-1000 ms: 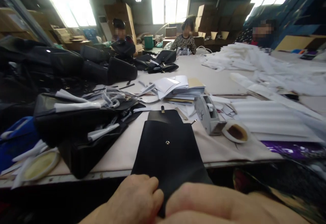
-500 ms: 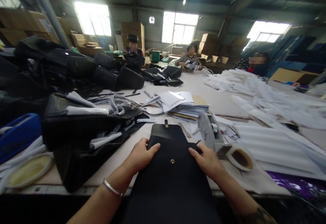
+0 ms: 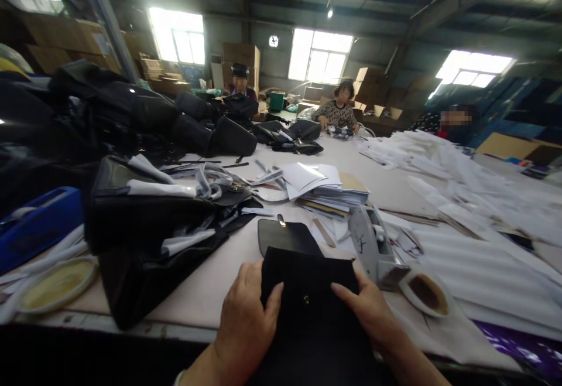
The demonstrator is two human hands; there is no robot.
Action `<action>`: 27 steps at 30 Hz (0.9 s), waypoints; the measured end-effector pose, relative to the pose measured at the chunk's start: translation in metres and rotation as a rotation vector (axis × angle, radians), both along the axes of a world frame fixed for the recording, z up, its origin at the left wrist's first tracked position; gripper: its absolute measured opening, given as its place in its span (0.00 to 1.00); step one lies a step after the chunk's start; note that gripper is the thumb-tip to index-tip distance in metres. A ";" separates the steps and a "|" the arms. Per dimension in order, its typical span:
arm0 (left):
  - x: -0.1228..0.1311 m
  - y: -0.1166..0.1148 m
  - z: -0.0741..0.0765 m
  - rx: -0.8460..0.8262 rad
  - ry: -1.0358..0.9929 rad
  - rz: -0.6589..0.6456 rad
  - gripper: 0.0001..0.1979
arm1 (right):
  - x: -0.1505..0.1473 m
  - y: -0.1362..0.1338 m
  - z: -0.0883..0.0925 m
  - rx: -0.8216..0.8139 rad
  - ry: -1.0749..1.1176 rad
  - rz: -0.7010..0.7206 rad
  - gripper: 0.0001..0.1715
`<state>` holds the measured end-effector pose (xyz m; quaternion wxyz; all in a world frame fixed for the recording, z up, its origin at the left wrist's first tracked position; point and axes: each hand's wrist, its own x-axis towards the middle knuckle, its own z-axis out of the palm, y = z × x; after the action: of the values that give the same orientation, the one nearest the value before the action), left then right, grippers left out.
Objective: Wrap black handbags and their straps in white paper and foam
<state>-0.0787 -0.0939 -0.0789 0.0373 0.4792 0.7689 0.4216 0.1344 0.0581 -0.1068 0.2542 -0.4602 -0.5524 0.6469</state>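
A black bag (image 3: 312,336) with a small gold stud hangs over the table's front edge between my hands. My left hand (image 3: 248,313) is closed on its left upper side, thumb on the near face. On the opposite side my right hand (image 3: 367,310) grips the upper corner the same way, its fingers mostly hidden behind. Beyond the bag's upper edge lies a black flap (image 3: 287,237) with a short strap and gold fitting, spread back on the table. Left of my left hand stands a larger black bag (image 3: 144,222) with white-wrapped handles.
Right of my hands are a grey tape dispenser (image 3: 371,245) and a tape roll (image 3: 425,293). Stacked papers (image 3: 329,190) lie ahead, white foam sheets (image 3: 478,263) to the right. Black bags (image 3: 118,105) are heaped at the left, near a blue dispenser (image 3: 44,222). Several people sit across the table.
The bag's upper edge has come lower and nearer, with the flap now folded back from it. Both hands shifted down with it, still gripping. The view turned slightly left.
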 end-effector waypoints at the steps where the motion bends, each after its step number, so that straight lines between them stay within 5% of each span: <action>1: 0.003 -0.008 0.003 0.055 -0.024 -0.069 0.20 | 0.005 -0.003 -0.003 -0.051 0.068 -0.037 0.33; 5: -0.002 -0.027 0.009 0.028 -0.436 -0.368 0.30 | 0.019 -0.012 -0.010 -0.271 0.252 -0.151 0.30; 8: -0.022 -0.019 0.000 -0.090 -0.860 -0.260 0.26 | 0.018 -0.013 -0.009 -0.337 0.294 -0.158 0.36; 12: -0.046 0.001 -0.018 -0.215 -0.674 -0.217 0.20 | 0.013 -0.012 -0.008 -0.361 0.247 -0.140 0.45; 15: -0.055 0.010 -0.026 -0.314 -0.617 -0.248 0.26 | 0.014 -0.011 -0.008 -0.334 0.217 -0.154 0.49; 20: -0.070 0.029 -0.029 -0.198 -0.557 -0.225 0.20 | 0.019 -0.009 -0.013 -0.318 0.219 -0.162 0.52; 27: -0.065 0.038 -0.026 -0.244 -0.667 -0.478 0.34 | 0.028 -0.014 -0.016 -0.285 0.236 -0.186 0.50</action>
<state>-0.1436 -0.0562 -0.1049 0.4369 0.4733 0.6263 0.4392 0.1620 0.0441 -0.1228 0.3082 -0.4616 -0.3769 0.7416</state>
